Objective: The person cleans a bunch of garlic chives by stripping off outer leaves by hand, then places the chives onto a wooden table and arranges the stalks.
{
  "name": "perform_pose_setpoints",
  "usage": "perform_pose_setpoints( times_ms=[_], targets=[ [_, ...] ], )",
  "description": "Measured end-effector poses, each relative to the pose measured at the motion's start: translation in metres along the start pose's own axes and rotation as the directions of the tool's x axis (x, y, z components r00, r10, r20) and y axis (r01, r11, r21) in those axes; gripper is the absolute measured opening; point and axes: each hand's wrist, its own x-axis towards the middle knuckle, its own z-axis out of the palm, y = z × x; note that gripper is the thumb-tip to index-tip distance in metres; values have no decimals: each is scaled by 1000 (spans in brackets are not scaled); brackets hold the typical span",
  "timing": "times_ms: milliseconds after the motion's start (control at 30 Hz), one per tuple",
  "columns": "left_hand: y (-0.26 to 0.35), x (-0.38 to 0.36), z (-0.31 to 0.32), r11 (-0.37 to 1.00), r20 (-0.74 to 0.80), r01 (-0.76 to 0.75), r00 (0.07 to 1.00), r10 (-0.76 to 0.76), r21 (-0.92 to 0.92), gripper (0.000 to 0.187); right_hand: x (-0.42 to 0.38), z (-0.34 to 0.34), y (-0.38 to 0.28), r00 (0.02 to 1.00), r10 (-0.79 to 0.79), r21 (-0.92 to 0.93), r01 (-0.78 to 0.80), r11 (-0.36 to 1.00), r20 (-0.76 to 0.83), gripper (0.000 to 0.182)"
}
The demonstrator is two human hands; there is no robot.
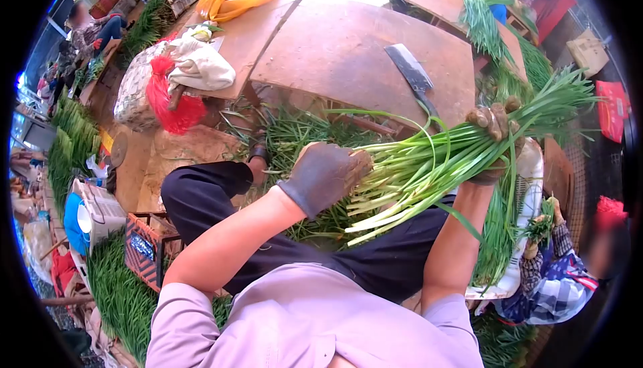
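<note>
A thick bunch of long green stalks [429, 167] lies across my lap, pale cut ends to the left and leafy tips to the upper right. My right hand [495, 133], in a dirty grey glove, is wrapped round the bunch near its leafy half. My left hand [328, 177], gloved in dark grey, is closed at the pale ends; its fingertips are partly hidden, and it seems to pinch some stalks there. A cleaver [410, 70] lies on the wooden table [321, 40] in front of me, its handle pointing toward the bunch.
Loose greens [295, 140] cover the floor beyond my lap. A white crate [529, 187] of greens stands at right, beside a co-worker [556, 281]. At left are a black-and-orange basket [144, 251], piled greens [120, 294] and red strings [171, 100]. More people sit farther off.
</note>
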Motion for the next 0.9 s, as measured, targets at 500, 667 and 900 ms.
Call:
perform_pose_setpoints(
  times_ms=[500, 667, 900],
  targets=[
    [-35, -86, -37, 907, 422, 351, 803, -420, 235, 27, -3, -7, -11, 995, -40, 144, 52, 988, -87, 33],
    [17, -29, -55, 972, -235, 222, 943, -235, -80, 26, 3, -6, -5, 1000, -14, 125, 11, 992, 24, 35],
    [-18, -11, -7, 977, -9, 175, 984, -178, -124, 45, 2, 6, -6, 994, -42, 82, 50, 995, -106, 32]
  ],
)
